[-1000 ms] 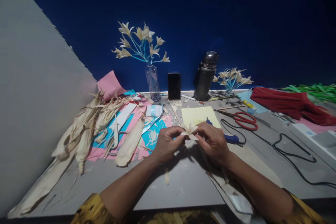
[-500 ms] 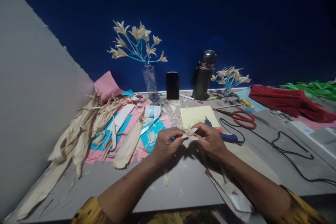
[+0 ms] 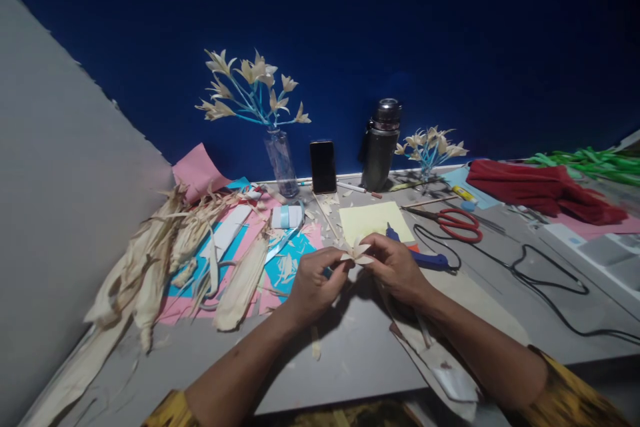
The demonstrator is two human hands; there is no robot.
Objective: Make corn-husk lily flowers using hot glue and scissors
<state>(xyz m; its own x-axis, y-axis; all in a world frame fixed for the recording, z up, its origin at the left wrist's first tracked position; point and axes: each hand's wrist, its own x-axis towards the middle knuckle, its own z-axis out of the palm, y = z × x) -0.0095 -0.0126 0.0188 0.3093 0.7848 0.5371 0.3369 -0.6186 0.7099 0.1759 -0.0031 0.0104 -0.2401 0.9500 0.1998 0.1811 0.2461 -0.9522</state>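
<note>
A small cream husk flower [image 3: 356, 253] with pointed petals is held between my two hands above the grey table. My left hand [image 3: 316, 279] pinches it from the left, thumb and fingers closed at its base. On the other side my right hand [image 3: 397, 268] grips the petals between thumb and fingertips. Just behind the hands lie a yellow paper pad [image 3: 373, 221] and a blue glue gun [image 3: 425, 259]. The underside of the flower is hidden by my fingers.
Dried husks [image 3: 157, 280] and pink and blue paper cover the left side. Behind stand a glass vase [image 3: 281, 163] of flowers, a phone [image 3: 323, 167] and a flask [image 3: 380, 147]. Red-handled scissors [image 3: 460, 225], a black cable [image 3: 550, 317] and a red cloth [image 3: 540, 190] lie right.
The view has shifted slightly, so the things at the back appear a little further left. Both hands keep their hold on the flower, which looks slightly turned.
</note>
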